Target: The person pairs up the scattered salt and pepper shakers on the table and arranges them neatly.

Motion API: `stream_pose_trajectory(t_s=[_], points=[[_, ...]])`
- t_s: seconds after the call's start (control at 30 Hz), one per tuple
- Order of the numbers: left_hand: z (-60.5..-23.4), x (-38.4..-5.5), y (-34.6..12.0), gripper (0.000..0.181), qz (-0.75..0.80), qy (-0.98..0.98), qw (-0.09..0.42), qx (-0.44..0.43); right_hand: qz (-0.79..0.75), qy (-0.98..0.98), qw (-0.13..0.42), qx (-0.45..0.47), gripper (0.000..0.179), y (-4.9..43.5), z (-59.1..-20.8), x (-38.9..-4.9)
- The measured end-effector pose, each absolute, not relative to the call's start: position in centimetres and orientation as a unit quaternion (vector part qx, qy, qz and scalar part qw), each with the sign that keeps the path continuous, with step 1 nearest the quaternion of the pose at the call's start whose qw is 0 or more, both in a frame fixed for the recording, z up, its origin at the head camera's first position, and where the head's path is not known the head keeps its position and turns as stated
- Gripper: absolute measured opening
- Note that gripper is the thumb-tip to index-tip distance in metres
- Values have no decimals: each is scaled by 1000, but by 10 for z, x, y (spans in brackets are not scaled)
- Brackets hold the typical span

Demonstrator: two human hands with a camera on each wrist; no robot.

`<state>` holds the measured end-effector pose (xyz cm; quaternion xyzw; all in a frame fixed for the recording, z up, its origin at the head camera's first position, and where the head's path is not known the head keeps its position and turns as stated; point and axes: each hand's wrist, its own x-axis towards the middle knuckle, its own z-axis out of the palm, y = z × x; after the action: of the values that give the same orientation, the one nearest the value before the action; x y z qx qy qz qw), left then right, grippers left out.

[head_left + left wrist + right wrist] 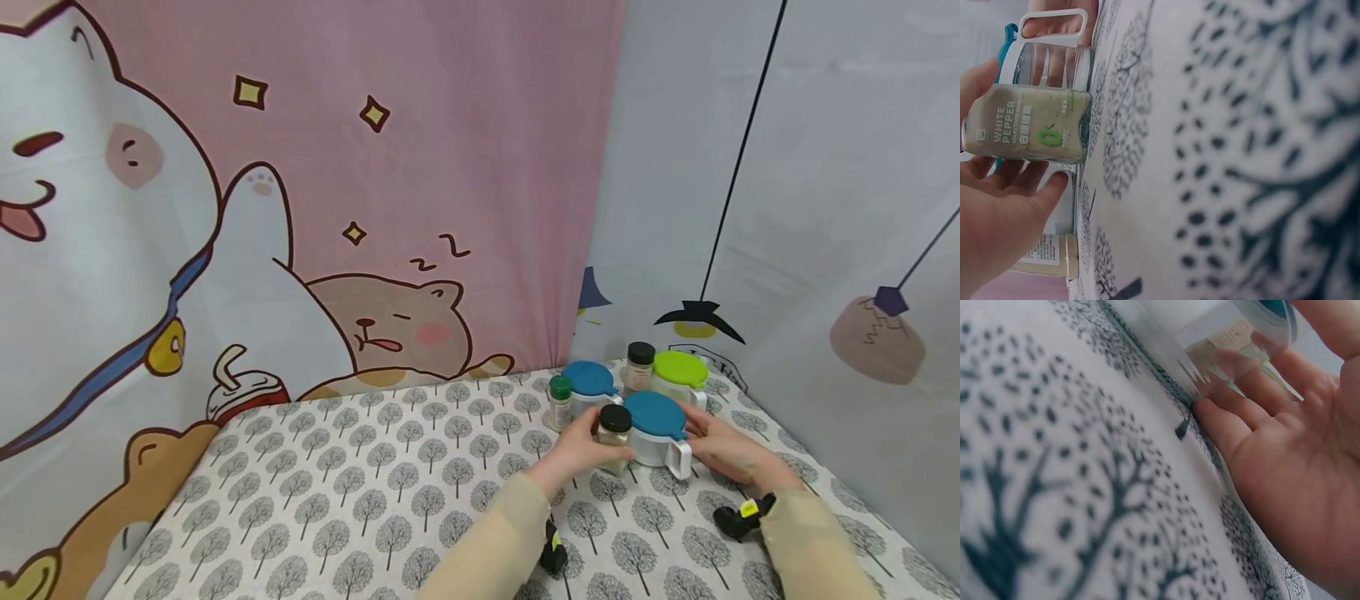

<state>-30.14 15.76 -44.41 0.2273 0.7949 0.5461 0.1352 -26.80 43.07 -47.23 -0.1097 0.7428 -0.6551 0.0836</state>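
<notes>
My left hand holds a white pepper jar with a black lid between thumb and fingers, low over the cloth. The jar stands upright in the head view. Just right of it is a clear container with a blue lid and a white handle. My right hand reaches around the right side of this container. In the right wrist view its fingers lie fairly straight along the container's lower wall. The far fingertips show blurred through the clear wall.
Behind stand a green-capped seasoning jar, another blue-lidded container, a black-lidded jar and a lime-lidded container. The table is covered by a tree-print cloth. Printed curtains hang along the back and right.
</notes>
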Motion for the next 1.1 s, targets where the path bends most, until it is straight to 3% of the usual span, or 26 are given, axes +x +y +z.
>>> stream_pose_trajectory(t_s=[0.23, 0.7, 0.93, 1.1], points=[[-443, -303, 156, 53, 541, 792, 139, 245, -630, 766, 78, -99, 99, 425, -467, -270], [-444, -311, 151, 58, 464, 840, 100, 264, -609, 784, 82, -89, 101, 418, -466, -271], [-443, -309, 149, 74, 458, 844, 91, 262, -615, 778, 79, -107, 98, 420, -471, -272], [-439, -305, 144, 70, 451, 846, 88, 271, -614, 777, 86, -109, 101, 420, -471, -273]])
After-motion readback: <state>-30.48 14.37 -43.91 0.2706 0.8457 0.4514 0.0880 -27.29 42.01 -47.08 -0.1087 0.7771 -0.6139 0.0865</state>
